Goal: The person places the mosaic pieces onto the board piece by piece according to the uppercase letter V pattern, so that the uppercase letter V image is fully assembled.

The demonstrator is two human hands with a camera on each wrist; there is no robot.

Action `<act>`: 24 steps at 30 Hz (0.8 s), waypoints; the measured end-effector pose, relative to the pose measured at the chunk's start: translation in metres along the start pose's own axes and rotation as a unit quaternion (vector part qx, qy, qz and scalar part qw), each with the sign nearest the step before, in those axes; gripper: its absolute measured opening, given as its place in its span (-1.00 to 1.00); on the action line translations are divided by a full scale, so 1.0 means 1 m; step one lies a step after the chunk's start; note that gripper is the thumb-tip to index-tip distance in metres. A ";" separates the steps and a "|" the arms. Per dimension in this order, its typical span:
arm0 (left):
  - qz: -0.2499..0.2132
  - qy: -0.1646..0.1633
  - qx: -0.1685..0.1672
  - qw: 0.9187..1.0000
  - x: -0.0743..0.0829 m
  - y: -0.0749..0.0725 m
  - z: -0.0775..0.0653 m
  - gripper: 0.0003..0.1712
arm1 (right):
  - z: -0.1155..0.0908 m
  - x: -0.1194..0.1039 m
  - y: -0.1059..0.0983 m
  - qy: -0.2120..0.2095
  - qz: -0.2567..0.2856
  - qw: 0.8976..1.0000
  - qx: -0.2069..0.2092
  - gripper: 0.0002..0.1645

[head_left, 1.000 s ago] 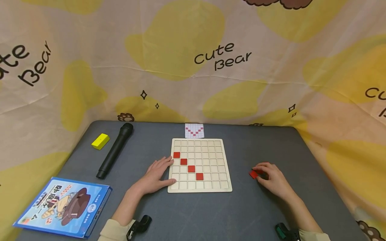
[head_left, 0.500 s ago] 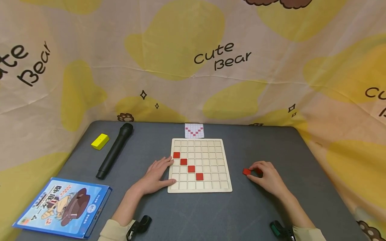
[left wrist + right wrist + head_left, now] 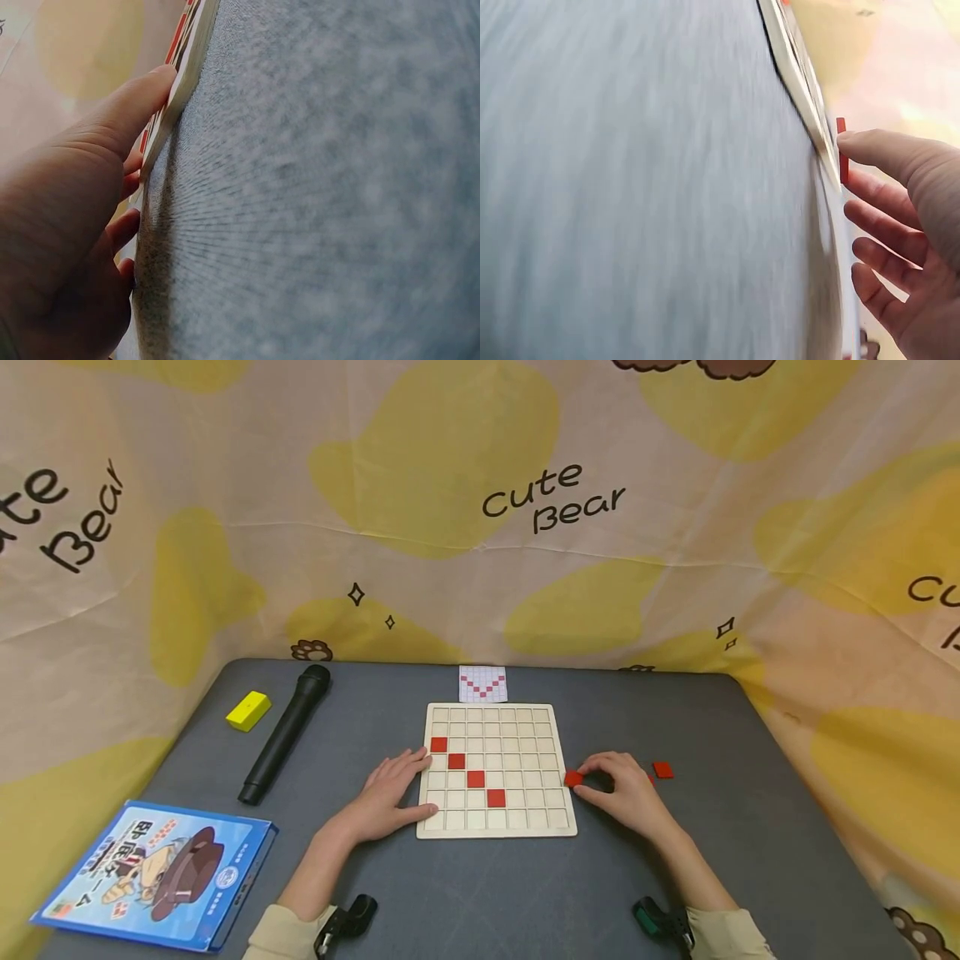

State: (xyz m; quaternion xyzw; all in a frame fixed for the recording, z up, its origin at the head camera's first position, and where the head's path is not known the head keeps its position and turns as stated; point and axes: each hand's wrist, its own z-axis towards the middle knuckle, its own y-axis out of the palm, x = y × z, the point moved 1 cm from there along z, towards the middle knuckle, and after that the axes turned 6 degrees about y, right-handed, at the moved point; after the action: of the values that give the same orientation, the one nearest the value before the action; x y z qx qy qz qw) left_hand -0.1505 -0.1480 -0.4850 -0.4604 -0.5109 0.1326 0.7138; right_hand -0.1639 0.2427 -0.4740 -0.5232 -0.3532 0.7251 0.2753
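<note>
Thin sq. red tile (image 3: 573, 779), approx. level, face up, is pinched in R hand (image 3: 624, 794) at right rim of pale gridded board (image 3: 532, 761); contact unclear. L hand (image 3: 387, 797), thumb & fingers spread wide, touches left rim; 4 red sqs. (image 3: 476, 779) sit diagonally in cells, a loose sq. (image 3: 663, 770) on gray tabletop (image 3: 487, 902).

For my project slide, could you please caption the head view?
Left hand touching a gridded board, right hand pinching a red square tile.
</note>
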 end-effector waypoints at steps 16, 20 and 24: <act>-0.005 -0.001 0.002 1.000 0.000 0.001 0.000 -0.10 | 0.022 -0.044 0.036 -0.022 0.049 0.997 -0.051 -0.75; -0.006 0.000 0.005 1.000 0.000 0.001 0.000 -0.10 | 0.025 -0.050 0.041 -0.027 0.050 0.997 -0.060 -0.73; -0.006 0.002 0.006 1.000 0.000 0.000 0.000 -0.09 | 0.027 -0.053 0.045 -0.028 0.048 0.996 -0.069 -0.74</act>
State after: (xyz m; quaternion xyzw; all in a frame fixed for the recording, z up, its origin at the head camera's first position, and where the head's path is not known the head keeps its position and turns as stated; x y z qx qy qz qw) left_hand -0.1505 -0.1478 -0.4852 -0.4535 -0.5115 0.1305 0.7181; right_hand -0.1752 0.1688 -0.4748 -0.5362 -0.3848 0.7259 0.1936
